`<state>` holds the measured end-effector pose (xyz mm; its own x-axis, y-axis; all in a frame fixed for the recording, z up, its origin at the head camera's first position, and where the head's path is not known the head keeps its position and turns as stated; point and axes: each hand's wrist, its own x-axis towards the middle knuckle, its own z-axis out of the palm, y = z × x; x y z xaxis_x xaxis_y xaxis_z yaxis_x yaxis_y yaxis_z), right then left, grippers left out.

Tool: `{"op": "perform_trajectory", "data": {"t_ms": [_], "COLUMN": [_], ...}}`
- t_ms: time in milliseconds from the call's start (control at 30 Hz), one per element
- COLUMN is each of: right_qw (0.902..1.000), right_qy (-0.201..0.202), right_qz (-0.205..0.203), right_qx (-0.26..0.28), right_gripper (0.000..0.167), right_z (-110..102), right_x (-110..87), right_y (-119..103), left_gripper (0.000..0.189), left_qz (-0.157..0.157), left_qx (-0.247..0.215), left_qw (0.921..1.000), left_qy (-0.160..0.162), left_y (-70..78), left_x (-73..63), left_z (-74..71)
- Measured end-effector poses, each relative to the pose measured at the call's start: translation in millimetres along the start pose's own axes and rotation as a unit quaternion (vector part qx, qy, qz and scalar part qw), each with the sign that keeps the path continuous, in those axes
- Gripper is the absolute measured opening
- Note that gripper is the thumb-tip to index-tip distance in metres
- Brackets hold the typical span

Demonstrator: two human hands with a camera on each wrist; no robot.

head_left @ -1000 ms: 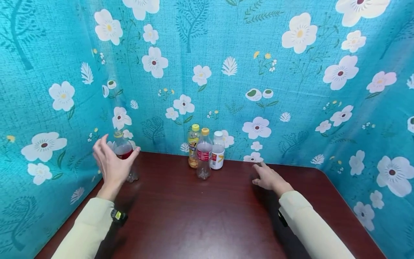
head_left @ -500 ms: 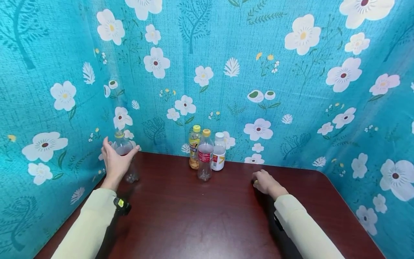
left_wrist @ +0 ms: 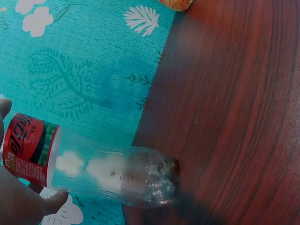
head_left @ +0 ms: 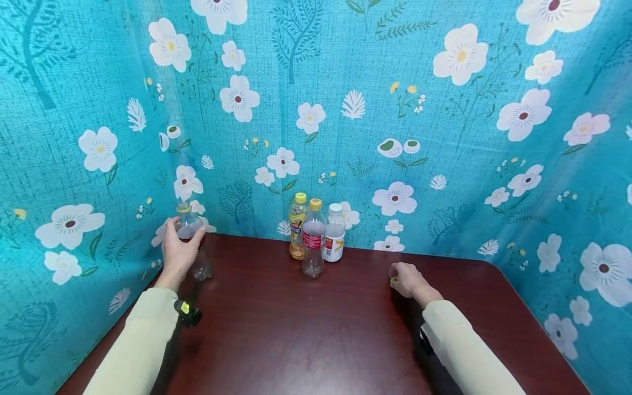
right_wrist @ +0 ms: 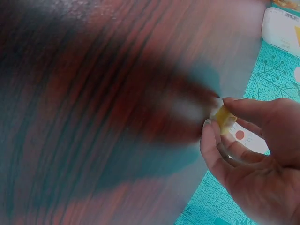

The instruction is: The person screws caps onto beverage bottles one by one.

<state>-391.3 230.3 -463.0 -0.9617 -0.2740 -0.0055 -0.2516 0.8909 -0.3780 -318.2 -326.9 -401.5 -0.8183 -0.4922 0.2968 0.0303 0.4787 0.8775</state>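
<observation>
At the table's back left, my left hand (head_left: 178, 255) has its fingers and thumb round a clear plastic soda bottle (head_left: 202, 266) standing upright. Seen from the left wrist, the thumb and fingers lie at the bottle's red label (left_wrist: 29, 147), and the lower part of the bottle shows bare and see-through. A yellowish ring (head_left: 184, 207) shows at its neck. Over on the right, low over the table, my right hand (head_left: 411, 281) pinches a small yellow bottle cap (right_wrist: 224, 120) between thumb and fingertips. Part of the cap is hidden by the fingers.
Three bottles stand together at the back middle: a yellow-labelled one (head_left: 297, 233), a clear red-labelled one with an orange cap (head_left: 313, 255), and a white-capped one (head_left: 334, 247). A flowered blue curtain (head_left: 345, 148) borders the dark red table (head_left: 306, 340).
My left hand has closed in round the bottle, which stays in place. The right hand has come down to the table and its fingers have drawn together on the yellow cap.
</observation>
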Motion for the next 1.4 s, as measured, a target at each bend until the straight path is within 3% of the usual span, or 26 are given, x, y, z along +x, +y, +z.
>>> {"op": "perform_trajectory", "data": {"t_ms": [267,533,733,1067,1400], "right_qw": [0.9985,0.9964,0.9932,0.9873,0.9854], "right_qy": [-0.014,0.009,0.024,0.009,0.032], "right_qz": [-0.011,-0.068,-0.107,-0.099,-0.127], "right_qx": [0.051,0.051,0.041,0.124,0.109], "right_gripper": [0.014,0.020,0.022,0.019,0.022], "right_z": [-11.4,-30.4,-42.7,-50.4,-55.7], "right_x": [-7.4,-14.4,-18.6,-31.4,-43.8], "right_y": [4.3,-4.0,-11.8,-24.0,-41.7], "left_gripper": [0.080,0.079,0.078,0.078,0.078], "left_qz": [0.053,0.087,0.091,0.101,0.104], "left_qx": [0.018,0.004,-0.002,-0.016,-0.017], "left_qw": [0.9978,0.9935,0.9915,0.9861,0.9814], "left_qy": [-0.035,-0.073,-0.092,-0.131,-0.161], "left_y": [11.8,27.3,33.5,44.7,47.1], "left_x": [-10.2,-21.0,-27.2,-41.9,-51.1], "left_z": [7.3,22.6,36.7,57.0,75.0]}}
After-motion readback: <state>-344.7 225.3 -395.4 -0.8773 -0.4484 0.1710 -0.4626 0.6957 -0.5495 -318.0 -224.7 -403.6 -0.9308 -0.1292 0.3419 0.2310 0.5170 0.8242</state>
